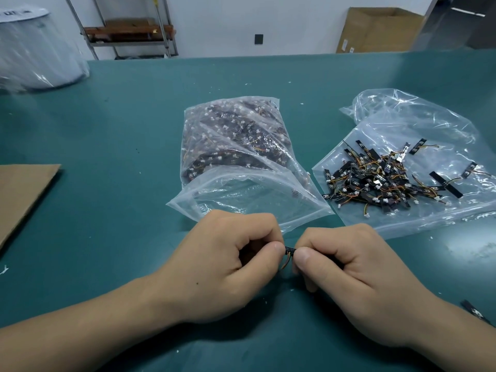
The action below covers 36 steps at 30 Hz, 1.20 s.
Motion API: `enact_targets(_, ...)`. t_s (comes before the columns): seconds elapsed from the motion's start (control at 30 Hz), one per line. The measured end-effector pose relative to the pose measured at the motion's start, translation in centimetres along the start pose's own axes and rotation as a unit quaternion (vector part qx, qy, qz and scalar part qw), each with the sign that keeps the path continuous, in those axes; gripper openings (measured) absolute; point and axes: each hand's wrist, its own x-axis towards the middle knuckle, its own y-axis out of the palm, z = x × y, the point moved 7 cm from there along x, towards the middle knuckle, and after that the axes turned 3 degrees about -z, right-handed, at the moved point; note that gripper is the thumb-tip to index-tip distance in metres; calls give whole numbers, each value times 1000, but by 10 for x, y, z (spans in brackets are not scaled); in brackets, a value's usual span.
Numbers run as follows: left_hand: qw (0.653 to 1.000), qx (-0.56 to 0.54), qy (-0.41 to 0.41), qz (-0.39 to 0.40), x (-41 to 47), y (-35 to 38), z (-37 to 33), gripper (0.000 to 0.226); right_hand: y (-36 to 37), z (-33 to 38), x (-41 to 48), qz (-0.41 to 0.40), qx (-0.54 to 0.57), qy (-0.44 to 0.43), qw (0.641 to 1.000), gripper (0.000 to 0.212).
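1. Head view, far left: a wrapped roll (35,49) in clear film stands at the back corner of the green worktop (107,130). A flat cardboard sheet (24,194) lies nearer, at the left edge.
2. Behind the worktop, a metal rack (128,30) stands against the white wall.
3. The left hand (225,267) rests low over the worktop near the front edge. Its fingers are curled and its thumb tip presses one end of a small wired strip (289,249).
4. Just beyond the hands, a full bag (241,194) of clear plastic lies with its open mouth towards the person. It is packed with dark strips and white connectors.
5. The wired strip sits between the two thumbs, just in front of the full bag's mouth. It is black, and thin orange leads hang below it. Most of it is hidden by the fingers.
6. The right hand (357,275) pinches the other end of the strip, fingers curled under the thumb. The two hands are drawn close together, with the thumbs almost meeting.
7. To the right, a flat bag (402,116) lies spread out, carrying a loose pile (375,181) of the same black strips with coloured wires.
8. A cardboard box (381,30) stands behind the worktop at the back right.
9. A stray strip (476,312) lies alone near the front right edge.
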Motion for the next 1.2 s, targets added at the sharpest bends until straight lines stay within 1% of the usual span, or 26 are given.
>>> enact_targets(0.17, 999, -39, -9, -25, 1, -4, 0, 19, 4, 1, 0, 28, -43, -24, 998, 43)
enact_targets(0.3, 1000, -2, 8, -18, 2, -2, -3, 17, 7, 4, -1, 45, -88, -52, 994, 43)
enact_targets(0.37, 1000, 5, 9, -11, 2, -1, -2, 17, 8, 5, -2, 52, -90, -59, 993, 43)
enact_targets(0.53, 1000, -5, 3, -16, 3, -1, 0, 16, 4, 7, -1, 25, -63, -67, 995, 39)
enact_targets(0.77, 999, -41, -15, 6, 2, 1, 3, 26, -1, 9, 0, -9, -27, -69, 997, 26)
enact_targets(0.83, 999, -47, -23, 2, 1, 1, 5, 26, -2, 6, -2, -19, 12, -58, 998, 13)
enact_targets(0.87, 998, -50, -27, 1, 1, 1, 6, 25, -1, 5, -4, -22, 47, -49, 997, 12)
enact_targets(0.9, 998, -52, -32, 2, 1, 2, 7, 24, -1, 4, -5, -26, 74, -44, 996, 20)
enact_targets(0.97, 997, -62, -41, 5, 1, 3, 8, 24, -2, 6, -7, -38, 88, -63, 993, 31)
enact_targets(1.07, 996, -84, -43, 9, 1, 2, 8, 23, -4, 8, -7, -52, 61, -88, 993, 31)
enact_targets(1.13, 994, -103, -40, 16, 0, 2, 7, 19, -6, 5, -7, -70, 52, -83, 993, 30)
enact_targets(1.2, 992, -111, -49, 20, 0, 2, 8, 13, -7, 2, -7, -79, 75, -65, 992, 27)
